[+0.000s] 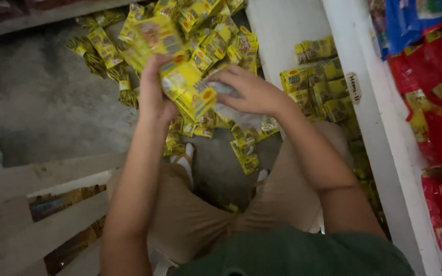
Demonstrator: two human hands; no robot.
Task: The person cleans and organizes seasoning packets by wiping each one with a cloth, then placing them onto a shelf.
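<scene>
Both hands are raised over the grey concrete floor (pixel 52 102). Left hand (pixel 152 94) is clenched round the upper end of a string of small yellow foil sachets (pixel 188 87) that hangs between the hands; right hand (pixel 251 92) curls over the string's lower end, fingers closed on the sachets together with what looks like a crumpled piece of clear plastic wrap (pixel 228 110). Below and beyond the hands lies a loose heap of the same yellow sachets (pixel 211 30), spread across the floor between the person's knees, with a few stray ones near the sandalled feet. More yellow sachets are stacked on a white wooden shelf (pixel 364 128) to the right, just beside red snack packets (pixel 436 102).

As a judgement: the string looks limp and joined only at thin seams, so a sharp pull between the hands could tear it and drop sachets back into the heap. Loose ones underfoot could be trodden on and burst.
</scene>
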